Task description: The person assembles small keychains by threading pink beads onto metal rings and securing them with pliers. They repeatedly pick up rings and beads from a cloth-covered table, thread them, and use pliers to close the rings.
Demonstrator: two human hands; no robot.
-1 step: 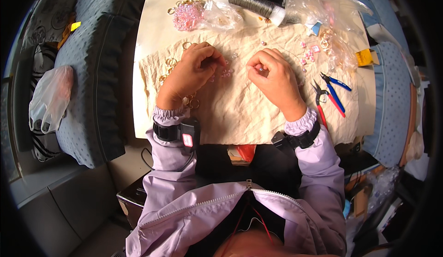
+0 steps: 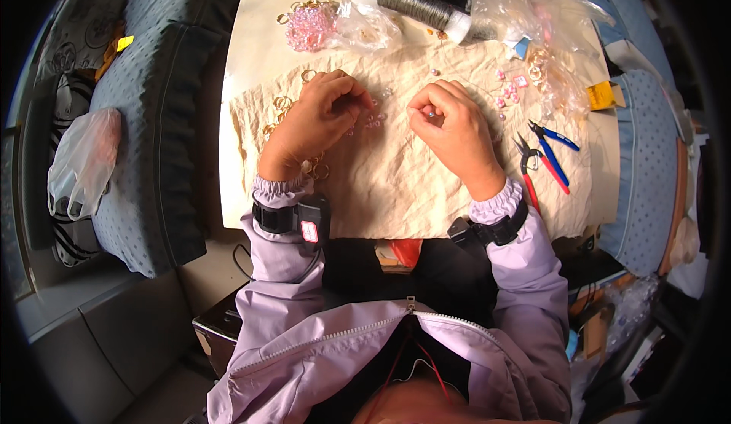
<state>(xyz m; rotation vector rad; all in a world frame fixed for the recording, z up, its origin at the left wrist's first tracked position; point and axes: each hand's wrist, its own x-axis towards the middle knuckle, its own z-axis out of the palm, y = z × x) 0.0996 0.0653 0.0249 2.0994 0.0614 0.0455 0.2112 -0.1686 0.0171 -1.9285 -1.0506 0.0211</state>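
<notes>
My left hand (image 2: pixel 324 116) is closed in a pinch above the cloth, and what its fingertips hold is too small to make out. Pale pink beads (image 2: pixel 374 121) lie on the cloth right beside those fingers. Gold-coloured rings (image 2: pixel 281 104) are scattered around the left hand and wrist. With its fingers curled and thumb pressed in, my right hand (image 2: pixel 451 125) has a small shiny bead (image 2: pixel 430 114) showing in its grip. Another loose bead (image 2: pixel 434 71) rests just beyond the right knuckles.
A crumpled beige cloth (image 2: pixel 396 196) covers much of the table. Right of my right hand are pink beads (image 2: pixel 507 93), red-handled pliers (image 2: pixel 531 176) and blue-handled cutters (image 2: pixel 556 161). Farther back lie a pink bead cluster (image 2: pixel 311 28), a spool of grey wire (image 2: pixel 419 7) and clear plastic bags (image 2: pixel 506 5).
</notes>
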